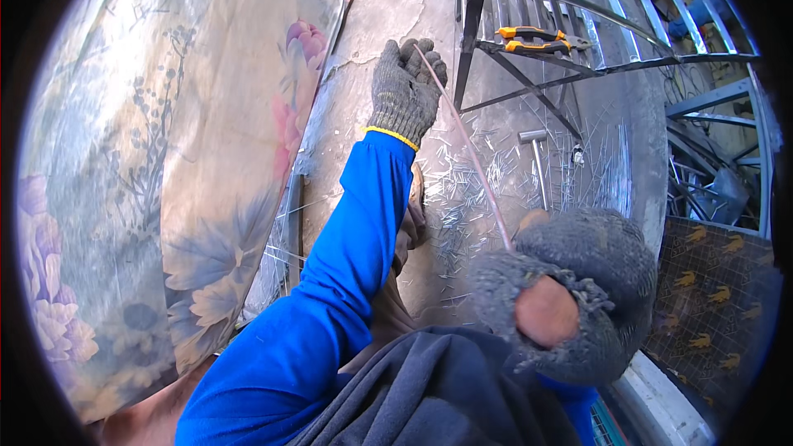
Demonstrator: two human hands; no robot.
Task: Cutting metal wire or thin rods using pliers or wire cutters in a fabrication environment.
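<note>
A thin, straight reddish rod slants between my two gloved hands. My left hand, in a grey knitted glove with a yellow cuff, is stretched out ahead. Its fingers curl at the rod's far end. Close to the camera, my right hand wears a worn dark grey glove with a hole that bares skin. It is closed around the rod's near end; most of its fingers are hidden. On the floor beyond it lies a hammer. Pliers with orange and black handles rest on a metal frame to the right.
Many short metal offcuts litter the concrete floor. A floral cloth hangs along the left side. Metal racking and a dark patterned sheet stand at the right. My shoe shows below my left forearm.
</note>
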